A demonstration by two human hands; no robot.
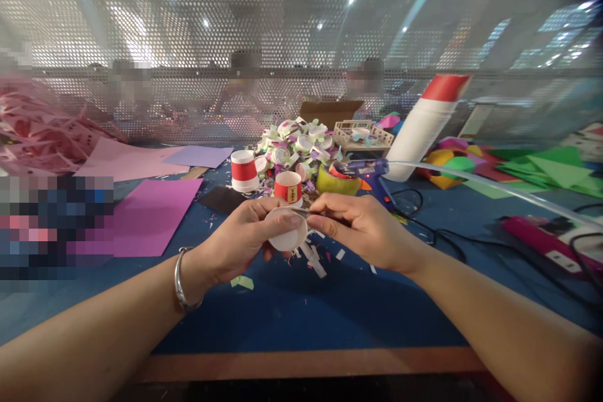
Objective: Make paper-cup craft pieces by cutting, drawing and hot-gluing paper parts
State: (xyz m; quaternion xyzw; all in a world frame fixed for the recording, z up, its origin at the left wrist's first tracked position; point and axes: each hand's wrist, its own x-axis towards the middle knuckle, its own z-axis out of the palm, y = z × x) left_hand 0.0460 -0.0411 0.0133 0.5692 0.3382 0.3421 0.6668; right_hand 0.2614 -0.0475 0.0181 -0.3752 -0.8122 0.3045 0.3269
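Near edge of the table is a brown strip [311, 361]; behind it, blue tabletop [301, 320], bare up front, scuffed with paper bits further in. Left hand [242, 235], silver bracelet [178, 279] at the wrist, grips a round white paper piece [285, 237], thumb across its face; piece sits above mid-table, between the hands. Right hand [372, 232] has thumb and forefinger pinched narrow on a thin sliver [302, 210] at the piece's rim; can't tell what the sliver is. White scraps [318, 264] below, green scrap [242, 282] to the left. Purple sheet [160, 217] flat at left, magenta power strip [541, 248] at right with black cables. Just past the hands: red-and-white cup [287, 187], a second cup [244, 176] left of it, yellow-green roll [336, 182] and blue glue gun [370, 169] to the right. Then a heap of paper pieces [301, 147], tilted cup stack [419, 132], green sheets [556, 166] far right, pink pile [42, 125] far left. Perforated metal screen [282, 25] closes off the back; blurred people and bright ceiling lights show through.
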